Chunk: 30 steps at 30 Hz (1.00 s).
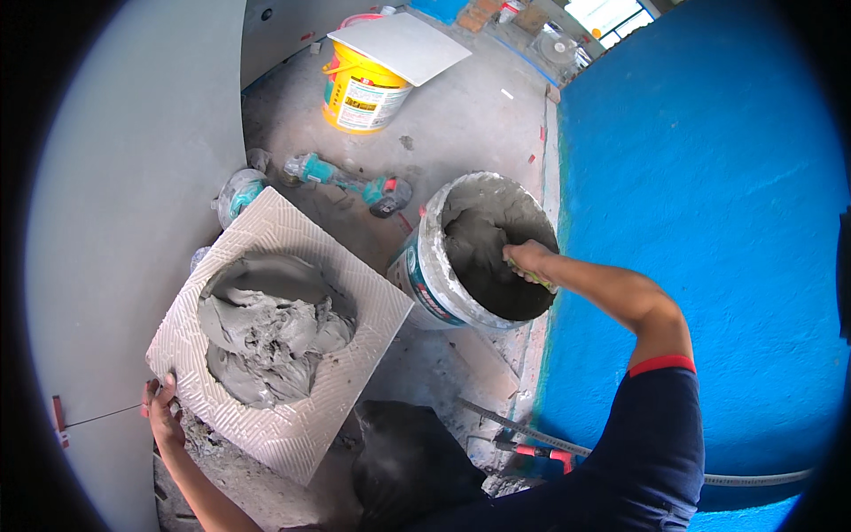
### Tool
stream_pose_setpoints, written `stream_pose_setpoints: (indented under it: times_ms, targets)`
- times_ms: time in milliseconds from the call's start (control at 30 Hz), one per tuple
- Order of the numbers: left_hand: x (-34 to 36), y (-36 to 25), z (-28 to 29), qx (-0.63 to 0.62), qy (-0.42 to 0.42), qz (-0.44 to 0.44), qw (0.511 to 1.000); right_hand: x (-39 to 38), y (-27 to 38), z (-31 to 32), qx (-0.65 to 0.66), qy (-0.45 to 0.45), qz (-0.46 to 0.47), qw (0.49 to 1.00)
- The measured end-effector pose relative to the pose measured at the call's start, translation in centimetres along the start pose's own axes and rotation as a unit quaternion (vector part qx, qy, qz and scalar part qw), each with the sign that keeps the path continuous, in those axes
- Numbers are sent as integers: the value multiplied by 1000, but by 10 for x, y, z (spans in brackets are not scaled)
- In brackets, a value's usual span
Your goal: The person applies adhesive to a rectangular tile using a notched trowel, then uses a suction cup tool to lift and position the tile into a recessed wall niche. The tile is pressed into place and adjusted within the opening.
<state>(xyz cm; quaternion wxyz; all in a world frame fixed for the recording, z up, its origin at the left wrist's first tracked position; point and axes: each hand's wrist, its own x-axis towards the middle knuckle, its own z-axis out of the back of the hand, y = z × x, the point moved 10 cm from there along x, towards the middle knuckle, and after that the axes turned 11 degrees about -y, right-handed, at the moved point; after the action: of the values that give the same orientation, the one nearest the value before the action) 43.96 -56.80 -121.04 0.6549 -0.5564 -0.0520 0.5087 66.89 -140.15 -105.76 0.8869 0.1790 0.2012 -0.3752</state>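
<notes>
My left hand (167,415) is closed on the left corner of a square tile (372,310), its ribbed back facing up. A thick mound of grey mortar (275,332) lies on the middle of that tile. At the right, my right hand (530,257) reaches into a white bucket (432,266) partly filled with wet grey mortar (474,239). It is closed round the yellow-green handle of a trowel (535,278), whose blade is hidden in the mortar. Beside my left fingers is a small red piece (147,398) with a thin line stretched from it.
A teal cordless power tool (341,180) lies on the floor past the tile. Farther back stands a yellow bucket (363,93) with a flat grey board (403,44) on top. A blue wall (700,239) borders the right, a grey panel (142,177) the left. Red pipe fittings (554,457) lie near my right elbow.
</notes>
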Motion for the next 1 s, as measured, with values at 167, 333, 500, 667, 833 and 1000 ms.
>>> stream_pose_setpoints:
  times_ms: [167, 333, 500, 667, 833, 1000]
  targets:
    - [12, 3, -3, -30, 14, 19, 999, -4, -1, -18, 103, 51, -21, 993]
    - [18, 16, -2, -32, -12, 26, 999, -16, 11, -25, 174, 69, -3, 982]
    - [14, 25, 4, -70, -73, -31, 994, -32, 9, -22, 237, 67, 19, 969]
    - [-14, 5, -4, -128, -14, -75, 989, -59, 10, 11, 291, 52, 53, 954]
    - [-54, -17, -26, -62, 56, -48, 995, -147, 9, 81, 326, -10, 139, 935]
    - [-30, 8, -18, -55, 46, -26, 997, -277, 77, 86, 320, -4, 307, 896]
